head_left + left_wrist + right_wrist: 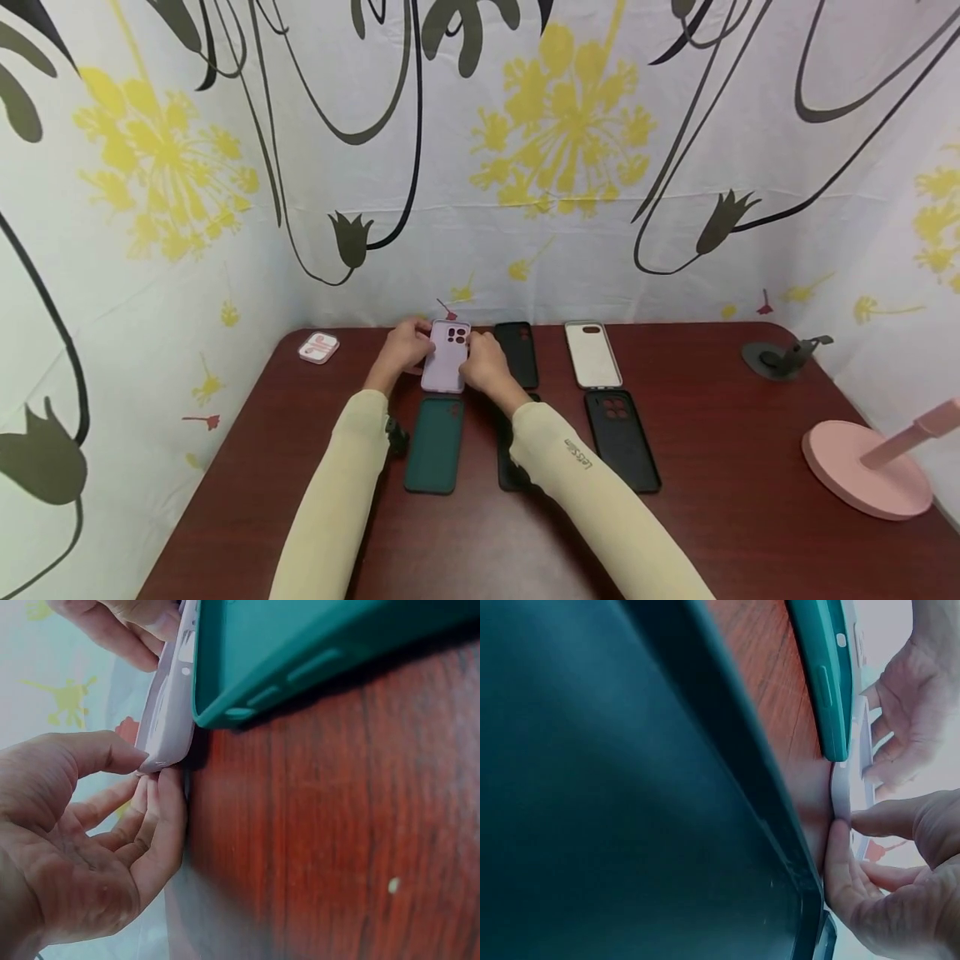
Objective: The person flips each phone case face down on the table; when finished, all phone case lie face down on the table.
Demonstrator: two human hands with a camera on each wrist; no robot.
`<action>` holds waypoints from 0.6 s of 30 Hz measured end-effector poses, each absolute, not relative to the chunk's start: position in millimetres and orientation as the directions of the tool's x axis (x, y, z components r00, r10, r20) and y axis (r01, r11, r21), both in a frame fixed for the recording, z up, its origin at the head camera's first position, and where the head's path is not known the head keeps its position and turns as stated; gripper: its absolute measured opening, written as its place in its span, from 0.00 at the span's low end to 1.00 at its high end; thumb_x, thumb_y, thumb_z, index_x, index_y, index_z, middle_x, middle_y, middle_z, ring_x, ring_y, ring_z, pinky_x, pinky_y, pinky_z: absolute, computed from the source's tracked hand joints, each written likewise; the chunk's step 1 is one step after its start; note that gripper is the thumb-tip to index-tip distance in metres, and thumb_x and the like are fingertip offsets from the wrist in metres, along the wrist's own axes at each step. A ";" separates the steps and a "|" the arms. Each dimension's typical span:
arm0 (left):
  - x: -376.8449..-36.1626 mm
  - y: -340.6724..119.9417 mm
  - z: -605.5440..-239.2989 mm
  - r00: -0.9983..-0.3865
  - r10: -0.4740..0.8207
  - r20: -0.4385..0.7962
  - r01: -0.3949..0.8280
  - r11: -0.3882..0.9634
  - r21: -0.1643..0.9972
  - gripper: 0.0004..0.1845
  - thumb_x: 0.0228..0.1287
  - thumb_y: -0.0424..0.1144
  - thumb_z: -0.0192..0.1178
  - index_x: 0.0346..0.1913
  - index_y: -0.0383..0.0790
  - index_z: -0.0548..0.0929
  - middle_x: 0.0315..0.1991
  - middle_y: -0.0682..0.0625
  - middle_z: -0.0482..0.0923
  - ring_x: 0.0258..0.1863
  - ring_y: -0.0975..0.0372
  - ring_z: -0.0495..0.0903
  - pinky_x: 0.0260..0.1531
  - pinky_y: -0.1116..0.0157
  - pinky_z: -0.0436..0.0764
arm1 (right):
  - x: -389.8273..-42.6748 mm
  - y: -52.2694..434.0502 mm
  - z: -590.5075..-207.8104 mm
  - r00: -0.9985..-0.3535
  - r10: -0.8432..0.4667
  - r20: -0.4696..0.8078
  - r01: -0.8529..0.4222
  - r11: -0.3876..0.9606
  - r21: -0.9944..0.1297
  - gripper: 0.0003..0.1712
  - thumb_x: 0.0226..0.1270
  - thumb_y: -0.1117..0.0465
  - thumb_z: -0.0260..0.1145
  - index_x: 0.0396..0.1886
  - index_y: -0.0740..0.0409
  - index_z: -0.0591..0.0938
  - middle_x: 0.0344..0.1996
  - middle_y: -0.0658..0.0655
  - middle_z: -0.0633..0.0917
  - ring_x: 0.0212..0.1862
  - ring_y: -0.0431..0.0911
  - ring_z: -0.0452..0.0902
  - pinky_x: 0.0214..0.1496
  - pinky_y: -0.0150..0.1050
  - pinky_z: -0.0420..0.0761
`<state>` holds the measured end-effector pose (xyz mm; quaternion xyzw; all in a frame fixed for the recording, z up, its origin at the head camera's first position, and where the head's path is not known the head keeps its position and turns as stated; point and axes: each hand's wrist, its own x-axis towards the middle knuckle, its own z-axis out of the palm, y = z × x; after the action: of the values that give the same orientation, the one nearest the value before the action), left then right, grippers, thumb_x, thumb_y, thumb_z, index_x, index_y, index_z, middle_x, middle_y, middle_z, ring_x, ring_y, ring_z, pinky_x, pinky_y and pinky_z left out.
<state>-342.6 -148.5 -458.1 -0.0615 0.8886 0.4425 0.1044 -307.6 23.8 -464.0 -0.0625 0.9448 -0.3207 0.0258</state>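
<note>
A lilac phone case (446, 358) lies back-up at the far middle of the dark red table (720, 517), and both hands hold it. My left hand (408, 344) pinches its left edge; the left wrist view shows thumb and fingers closing on a corner of the lilac case (171, 712), left hand (146, 771). On the other side, my right hand (480, 360) pinches the right edge; the right wrist view shows the right hand (847, 825) on the thin lilac case (841, 787). Just in front lies a dark green case (435, 442) (300, 652) (825, 675).
A black case (517, 350) and a clear whitish case (592, 354) lie to the right. Nearer me, two more black cases (621, 437) (510, 471) (630, 787). A small white-pink box (318, 347) sits far left, a grey stand (783, 357) and pink stand (870, 467) at right.
</note>
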 end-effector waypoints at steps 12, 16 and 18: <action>-337.7 -149.8 -445.0 -0.974 0.042 -0.224 -0.184 0.431 0.884 0.27 0.71 0.30 0.58 0.71 0.36 0.72 0.65 0.36 0.78 0.53 0.52 0.81 0.28 0.61 0.88 | -308.6 30.0 -461.0 -0.983 -0.175 -0.052 -0.096 0.736 -0.671 0.29 0.68 0.66 0.67 0.69 0.67 0.79 0.60 0.67 0.83 0.59 0.58 0.79 0.61 0.52 0.84; -337.9 -150.5 -442.0 -0.973 0.083 -0.216 -0.169 0.382 0.909 0.28 0.73 0.32 0.60 0.74 0.38 0.69 0.68 0.37 0.76 0.54 0.51 0.82 0.30 0.62 0.86 | -308.1 30.6 -459.5 -0.985 -0.155 -0.079 -0.051 0.695 -0.717 0.28 0.73 0.60 0.63 0.70 0.65 0.79 0.58 0.63 0.86 0.52 0.53 0.86 0.54 0.46 0.87; -337.5 -151.0 -440.3 -0.971 0.098 -0.217 -0.165 0.378 0.911 0.29 0.75 0.34 0.60 0.75 0.39 0.68 0.70 0.37 0.75 0.57 0.50 0.82 0.34 0.59 0.88 | -306.6 29.5 -457.7 -0.984 -0.146 -0.104 -0.020 0.665 -0.746 0.28 0.78 0.56 0.61 0.72 0.63 0.78 0.59 0.62 0.87 0.45 0.50 0.90 0.49 0.43 0.88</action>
<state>-337.5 -151.0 -440.3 -0.0203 0.8216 0.5573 0.1181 -306.6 29.5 -457.7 -0.0456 0.9092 -0.4065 0.0778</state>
